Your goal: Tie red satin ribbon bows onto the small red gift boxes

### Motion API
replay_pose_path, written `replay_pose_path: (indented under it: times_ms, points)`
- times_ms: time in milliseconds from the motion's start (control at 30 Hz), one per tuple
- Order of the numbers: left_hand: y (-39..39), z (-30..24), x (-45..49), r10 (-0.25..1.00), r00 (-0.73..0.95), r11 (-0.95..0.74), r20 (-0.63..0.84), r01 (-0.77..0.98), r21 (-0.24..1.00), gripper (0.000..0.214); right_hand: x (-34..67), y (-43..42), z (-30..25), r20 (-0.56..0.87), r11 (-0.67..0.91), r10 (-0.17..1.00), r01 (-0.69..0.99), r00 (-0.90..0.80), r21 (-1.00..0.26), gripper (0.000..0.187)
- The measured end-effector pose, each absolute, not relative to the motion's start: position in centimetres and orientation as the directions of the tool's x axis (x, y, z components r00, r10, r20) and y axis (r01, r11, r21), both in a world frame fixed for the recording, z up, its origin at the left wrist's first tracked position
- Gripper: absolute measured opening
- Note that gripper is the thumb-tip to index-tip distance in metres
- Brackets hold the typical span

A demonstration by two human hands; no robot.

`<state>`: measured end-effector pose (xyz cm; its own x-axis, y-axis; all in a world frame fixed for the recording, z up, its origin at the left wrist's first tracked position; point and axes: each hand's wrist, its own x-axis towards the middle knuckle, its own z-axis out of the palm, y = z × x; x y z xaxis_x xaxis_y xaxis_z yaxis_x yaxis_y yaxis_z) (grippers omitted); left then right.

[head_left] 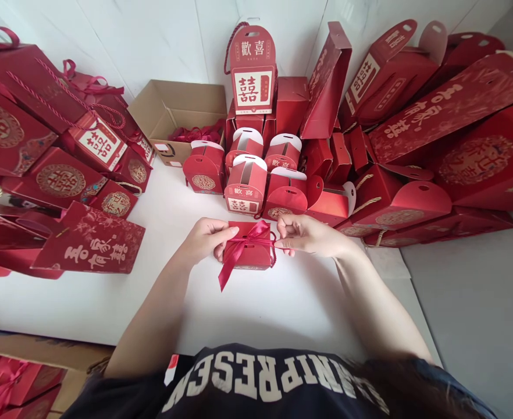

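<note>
Left hand (208, 237) and right hand (307, 234), both pinched closed, hold glossy crimson satin ribbon (232, 263), likely light, slippery, best gripped near its ends, atop a red cardboard box (256, 256).

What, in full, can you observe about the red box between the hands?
The box is small, red and cardboard-like, on the white table. A glossy red ribbon crosses its top in a bow, one tail hanging past the near edge. A twisted red cord shows along its right side. The left hand touches its left side; the right hand pinches ribbon at its right.
</note>
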<state>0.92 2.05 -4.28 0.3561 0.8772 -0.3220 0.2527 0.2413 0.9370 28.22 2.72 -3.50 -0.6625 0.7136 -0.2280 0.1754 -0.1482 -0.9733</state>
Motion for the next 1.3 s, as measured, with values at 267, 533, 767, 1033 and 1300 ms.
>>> replay_pose_path:
  times_ms: [267,533,767,1033,1300]
  points:
    - [2.0,-4.2,1.1,0.857,0.397,0.284,-0.328,0.168,0.944,0.046,29.9,0.7,-0.1,-0.293,0.176,0.905,0.899,-0.308,-0.400,0.015]
    - [1.9,-4.0,1.1,0.871,0.397,0.217,-0.288,0.216,0.952,0.043,25.3,-3.6,1.4,-0.147,0.402,0.678,0.531,-0.720,-0.746,0.032]
    - [1.8,-3.5,1.1,0.903,0.369,0.118,-0.220,0.281,0.952,0.043,23.6,-2.8,-1.2,-0.206,0.063,0.465,0.264,-0.861,-0.963,0.063]
    - [1.7,-3.7,1.2,0.922,0.276,0.173,-0.272,0.335,0.926,0.038,24.9,-1.5,-1.3,-0.258,-0.083,0.409,0.246,-0.875,-0.966,0.048]
    - [1.7,-3.8,1.3,0.945,0.238,0.121,-0.223,0.379,0.917,0.040,25.9,-0.9,-0.6,-0.184,-0.049,0.476,0.184,-0.860,-0.982,0.031]
